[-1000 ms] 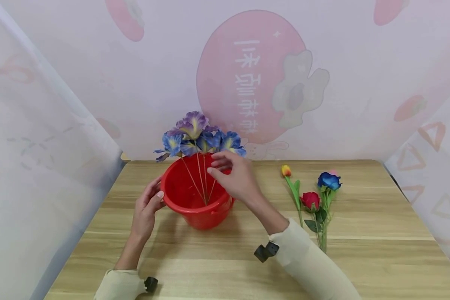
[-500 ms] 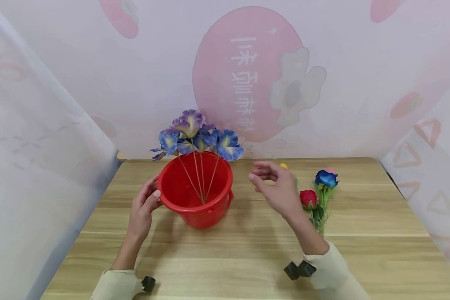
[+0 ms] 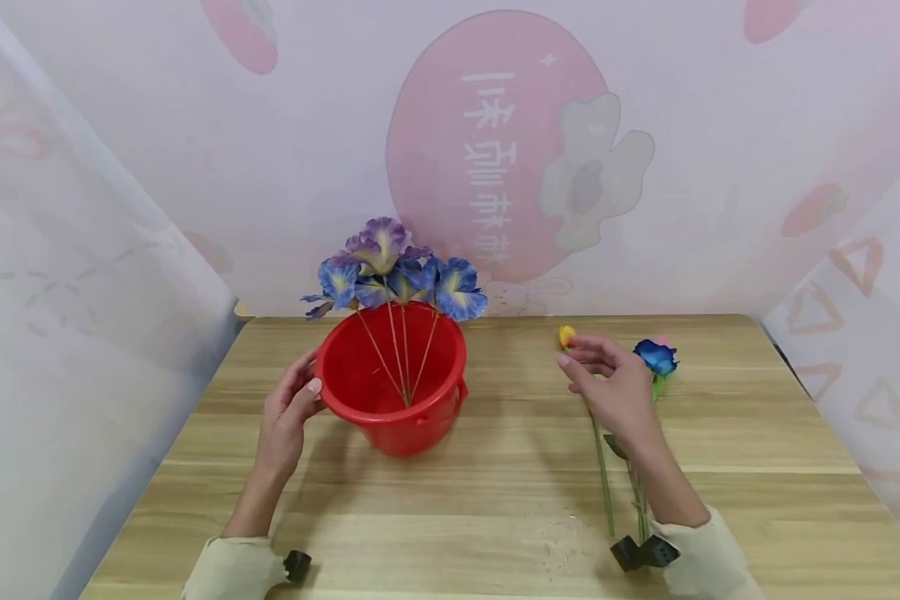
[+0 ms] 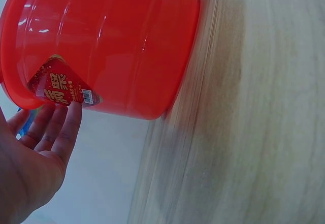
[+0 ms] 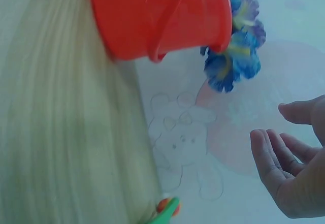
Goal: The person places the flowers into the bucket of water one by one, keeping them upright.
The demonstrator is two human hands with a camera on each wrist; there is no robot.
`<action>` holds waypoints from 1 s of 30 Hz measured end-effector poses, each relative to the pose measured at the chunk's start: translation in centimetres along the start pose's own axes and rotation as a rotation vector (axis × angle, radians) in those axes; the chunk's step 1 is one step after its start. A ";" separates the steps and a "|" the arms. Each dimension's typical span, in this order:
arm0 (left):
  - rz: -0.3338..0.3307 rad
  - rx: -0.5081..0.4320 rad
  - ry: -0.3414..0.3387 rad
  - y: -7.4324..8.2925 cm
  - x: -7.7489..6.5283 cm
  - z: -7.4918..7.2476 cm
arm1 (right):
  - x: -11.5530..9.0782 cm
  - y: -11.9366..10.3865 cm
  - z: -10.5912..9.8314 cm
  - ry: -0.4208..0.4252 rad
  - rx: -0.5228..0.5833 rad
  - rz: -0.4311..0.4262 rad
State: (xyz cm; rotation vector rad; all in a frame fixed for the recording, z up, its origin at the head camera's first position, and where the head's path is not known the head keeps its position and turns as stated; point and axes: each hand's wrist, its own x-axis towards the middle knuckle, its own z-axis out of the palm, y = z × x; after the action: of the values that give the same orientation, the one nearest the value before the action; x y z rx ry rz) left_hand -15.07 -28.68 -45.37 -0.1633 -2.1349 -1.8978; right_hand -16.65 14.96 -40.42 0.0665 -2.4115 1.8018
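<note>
A red bucket [image 3: 401, 429] stands on the wooden table with several artificial irises [image 3: 457, 290] in it, blue and purple, their thin stems leaning against the far rim. My left hand [image 3: 285, 417] rests on the bucket's left side, thumb by the rim and fairly straight fingers touching the wall near the label [image 4: 58, 84]. My right hand [image 3: 615, 387] holds nothing, its fingers loosely bent, over the flowers lying at the right. A yellow-orange tulip [image 3: 567, 336] shows just past its fingertips. Beside it lies a blue rose [image 3: 656, 357]; the red rose is hidden beneath the hand.
The wooden table [image 3: 450, 525] meets a printed backdrop [image 3: 307, 150] at its far edge. Green stems [image 3: 603, 479] run toward the near side under my right forearm. A bit of pink [image 3: 663, 341] shows behind the blue rose.
My right hand has moved from the irises at the bucket rightward to above the loose flowers, now covering the red rose. The left hand stays against the bucket.
</note>
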 end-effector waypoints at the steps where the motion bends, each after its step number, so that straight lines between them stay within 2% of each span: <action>1: -0.001 0.003 0.001 0.0 0.0 0.0 | 0.0 0.3 -0.2 0.005 -0.011 0.007; 19: 0.000 0.008 -0.003 0.1 0.0 0.0 | -1.0 3.4 -3.6 -0.043 -0.154 0.112; 30: -0.006 0.026 0.001 0.0 0.0 -0.1 | -1.8 5.3 -4.1 -0.113 -0.182 0.205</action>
State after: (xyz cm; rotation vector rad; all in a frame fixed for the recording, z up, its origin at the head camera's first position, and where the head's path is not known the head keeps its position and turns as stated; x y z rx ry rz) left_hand -15.04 -28.75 -45.36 -0.1511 -2.1607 -1.8718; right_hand -15.20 20.28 -44.56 -0.1031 -2.7410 1.6867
